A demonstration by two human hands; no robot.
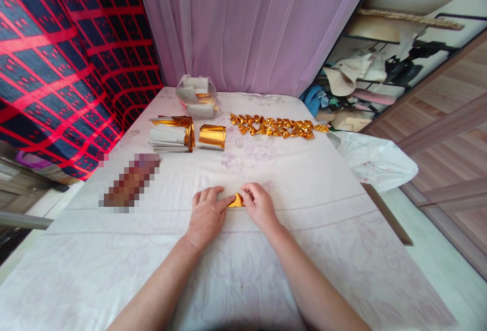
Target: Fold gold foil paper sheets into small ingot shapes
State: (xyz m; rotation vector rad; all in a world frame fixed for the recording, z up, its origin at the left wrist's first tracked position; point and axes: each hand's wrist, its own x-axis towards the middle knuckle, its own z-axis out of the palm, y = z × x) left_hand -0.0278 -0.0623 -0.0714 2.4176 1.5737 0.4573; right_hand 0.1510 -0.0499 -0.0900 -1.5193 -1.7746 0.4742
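Over on the far left a red-and-dark patterned cloth [57, 57] hangs beside the table [95, 250], which wears a pale flowered sheet; a blurred patch sits on it, so nothing to say of that. Moving in, a stack of gold-and-white paper sheets [171, 136] lies flat near the far edge, a smaller gold stack [212, 136] just beside it, a clear bag of more paper [198, 97] behind them: stock kept within reach but well apart from the hands, I'd judge. Now the action, centre front: the left hand [205, 217] lies palm-down on the sheet, fingers spread and flat, fingertips pressing the left end of a small gold paper piece [236, 201]. It looks pinned rather than gripped, probably so the foil lies flat against the table. The piece runs left to right across the person, its long axis parallel to the near table edge, with what seems a pointed corner towards the left hand. The right hand [261, 205] pinches its right end, fingers curled over the top. Further back and right, a row of folded gold pieces [276, 127] is lined up along the far side, and a white cloth bundle [375, 161] droops off the right edge
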